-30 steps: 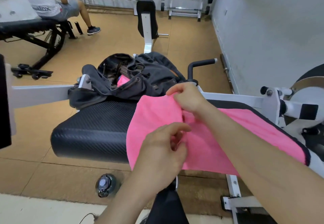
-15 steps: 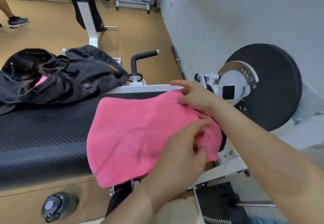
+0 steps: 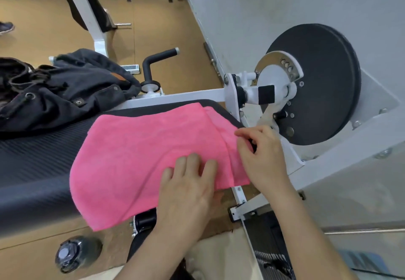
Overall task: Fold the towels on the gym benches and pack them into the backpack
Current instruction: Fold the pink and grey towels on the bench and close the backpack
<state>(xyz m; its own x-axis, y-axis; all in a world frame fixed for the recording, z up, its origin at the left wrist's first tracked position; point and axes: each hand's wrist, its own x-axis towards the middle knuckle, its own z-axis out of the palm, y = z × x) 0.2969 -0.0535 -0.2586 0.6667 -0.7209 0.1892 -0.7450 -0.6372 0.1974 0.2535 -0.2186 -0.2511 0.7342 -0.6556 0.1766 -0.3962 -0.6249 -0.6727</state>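
A pink towel [image 3: 140,154] lies folded over on the black padded gym bench [image 3: 32,165], its near edge hanging off the front. My left hand [image 3: 188,183] presses flat on the towel's near right part, fingers straight. My right hand [image 3: 260,154] is at the towel's right edge, where its curled fingers pinch the fabric beside a narrow fold. The dark grey backpack [image 3: 72,91] lies open on the bench's far left end, apart from both hands.
A black weight plate [image 3: 317,95] on a white machine frame stands right of the bench, by the wall. A dark water bottle [image 3: 72,255] sits on the floor below the bench. Another white bench [image 3: 87,10] and a rack stand further back.
The towel now lies flatter across the bench. My left hand went from gripping the towel to pressing flat on it. My right hand moved from the far corner to the right edge.
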